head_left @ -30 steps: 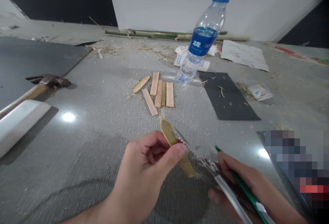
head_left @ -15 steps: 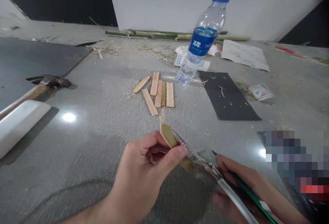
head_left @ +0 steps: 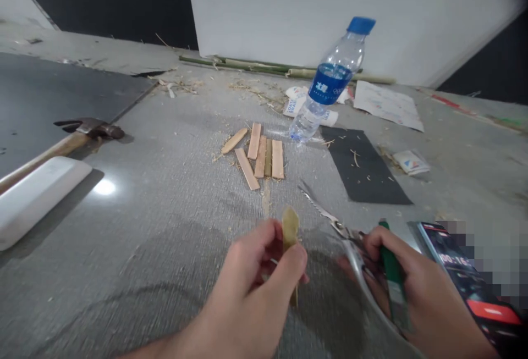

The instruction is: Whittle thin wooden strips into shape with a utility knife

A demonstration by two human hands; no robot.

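Head view: left hand (head_left: pixel 256 276) pinches bamboo strip (head_left: pixel 290 226); right hand (head_left: pixel 412 287) grips saw (head_left: pixel 330 217).

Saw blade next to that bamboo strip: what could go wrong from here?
1. The saw has bare teeth close to the left hand pinching the bamboo strip; a slip could nick the fingers.
2. The water bottle stands upright close behind the cut strips; a knock may topple it.

Bare bench (head_left: pixel 165 227) lies open left of the hands, up to the white tray (head_left: pixel 37 197) and hammer (head_left: pixel 78 133) at the left edge. Ahead, cut bamboo strips (head_left: pixel 259 155) lie flat; just behind them to the right a water bottle (head_left: pixel 325 87) stands upright. A black sheet (head_left: pixel 363 166) lies flat on the right; a phone (head_left: pixel 466 276) borders the near right edge.
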